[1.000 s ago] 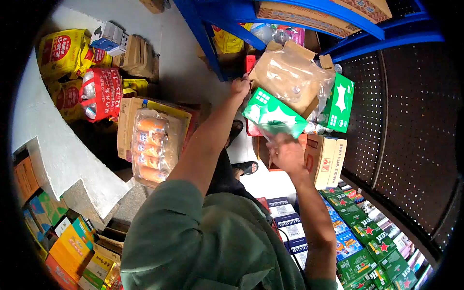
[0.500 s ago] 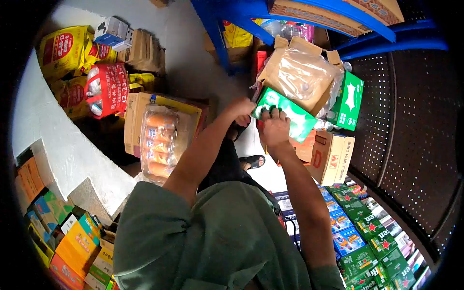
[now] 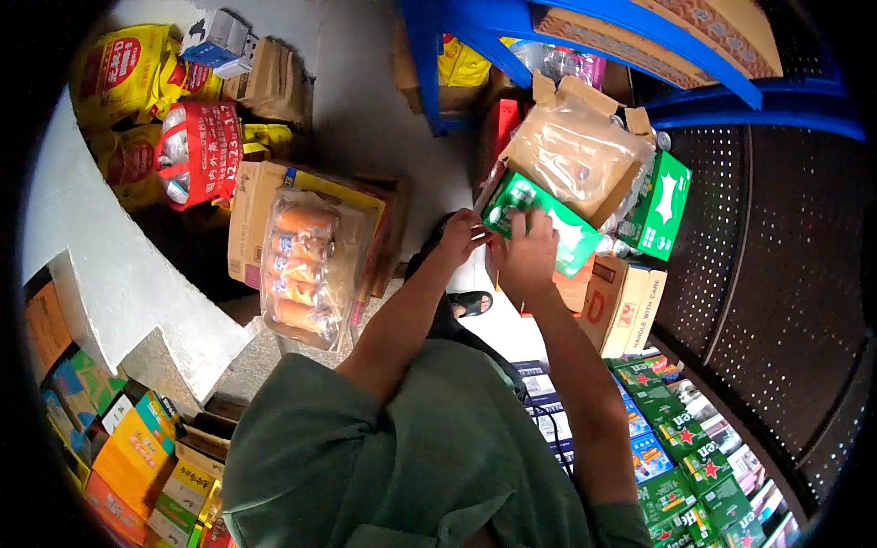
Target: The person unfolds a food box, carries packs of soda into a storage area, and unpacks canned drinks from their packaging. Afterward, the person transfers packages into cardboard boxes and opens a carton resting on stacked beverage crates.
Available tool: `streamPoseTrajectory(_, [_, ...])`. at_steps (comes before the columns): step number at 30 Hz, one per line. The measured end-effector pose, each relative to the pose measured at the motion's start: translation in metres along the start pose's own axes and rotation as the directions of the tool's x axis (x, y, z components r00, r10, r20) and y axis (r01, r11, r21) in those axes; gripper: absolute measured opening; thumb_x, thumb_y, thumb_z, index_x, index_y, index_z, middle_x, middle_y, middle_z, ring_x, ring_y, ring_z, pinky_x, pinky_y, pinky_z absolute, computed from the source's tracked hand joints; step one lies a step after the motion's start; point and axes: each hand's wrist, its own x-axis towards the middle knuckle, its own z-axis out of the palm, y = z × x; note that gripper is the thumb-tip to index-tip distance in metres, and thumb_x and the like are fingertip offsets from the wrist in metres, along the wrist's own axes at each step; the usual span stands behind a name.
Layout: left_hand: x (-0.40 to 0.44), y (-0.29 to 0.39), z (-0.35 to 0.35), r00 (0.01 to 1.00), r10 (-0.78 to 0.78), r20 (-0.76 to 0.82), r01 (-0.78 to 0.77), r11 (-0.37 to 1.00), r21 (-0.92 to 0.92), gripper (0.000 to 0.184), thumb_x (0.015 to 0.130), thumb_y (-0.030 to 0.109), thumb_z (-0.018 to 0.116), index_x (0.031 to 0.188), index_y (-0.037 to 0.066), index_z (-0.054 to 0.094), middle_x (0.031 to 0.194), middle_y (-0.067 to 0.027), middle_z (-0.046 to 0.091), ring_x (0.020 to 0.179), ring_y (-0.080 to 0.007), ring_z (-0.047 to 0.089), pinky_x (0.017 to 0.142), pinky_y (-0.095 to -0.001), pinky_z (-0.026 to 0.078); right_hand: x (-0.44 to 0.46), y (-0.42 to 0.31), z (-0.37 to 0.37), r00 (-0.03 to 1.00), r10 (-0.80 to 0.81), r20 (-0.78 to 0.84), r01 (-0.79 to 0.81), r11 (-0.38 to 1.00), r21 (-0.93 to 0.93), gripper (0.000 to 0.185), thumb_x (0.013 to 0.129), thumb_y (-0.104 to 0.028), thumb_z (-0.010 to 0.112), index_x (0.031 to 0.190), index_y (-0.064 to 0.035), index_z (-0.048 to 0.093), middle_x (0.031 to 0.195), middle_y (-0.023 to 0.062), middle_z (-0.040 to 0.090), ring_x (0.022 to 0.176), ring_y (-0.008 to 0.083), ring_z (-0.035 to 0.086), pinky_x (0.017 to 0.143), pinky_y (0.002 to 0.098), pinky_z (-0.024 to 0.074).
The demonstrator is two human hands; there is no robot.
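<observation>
A green carton point(image 3: 577, 239) with a white star-like print lies tilted in front of an open brown box. My right hand point(image 3: 530, 251) bends its fingers over the carton's near edge, with the fingertips on the green face. My left hand point(image 3: 461, 237) is at the carton's left corner, its fingers curled in against the near edge; their exact contact is hard to make out. The open brown box point(image 3: 630, 203), lined with clear plastic, stands just behind the carton. Another green carton point(image 3: 662, 205) sits to its right.
Blue shelving point(image 3: 512, 59) rises ahead, with a dark perforated panel point(image 3: 786, 256) on the right. Left is a box point(image 3: 248, 219) bearing a plastic-wrapped pack of orange cans point(image 3: 303, 267). A red bag point(image 3: 206, 151) lies beyond. Green beer cartons point(image 3: 671, 493) are stacked at lower right.
My left hand has drawn slightly back and down along the carton's left end. My right hand's fingers have shifted a little right on the green face. The view has moved slightly.
</observation>
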Motion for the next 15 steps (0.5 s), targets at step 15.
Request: streamPoseTrajectory(15, [0.028,-0.032,-0.002,0.930,-0.065,-0.361,0.032,0.995,-0.096,0.023,0.089,0.031,0.055,0.093,0.009,0.054,0.087,-0.0075,0.058,0.071,-0.0223,0.060,0.056,-0.0331,0.055,0.069,-0.006,-0.025,0.956,0.178,0.233,-0.103,0.948,-0.301,0.093,0.052,-0.048,0.080,0.127,-0.0094,0.042,0.122,0.0208,0.037,0.118,0.0408,0.037,0.095,0.0643,0.0303])
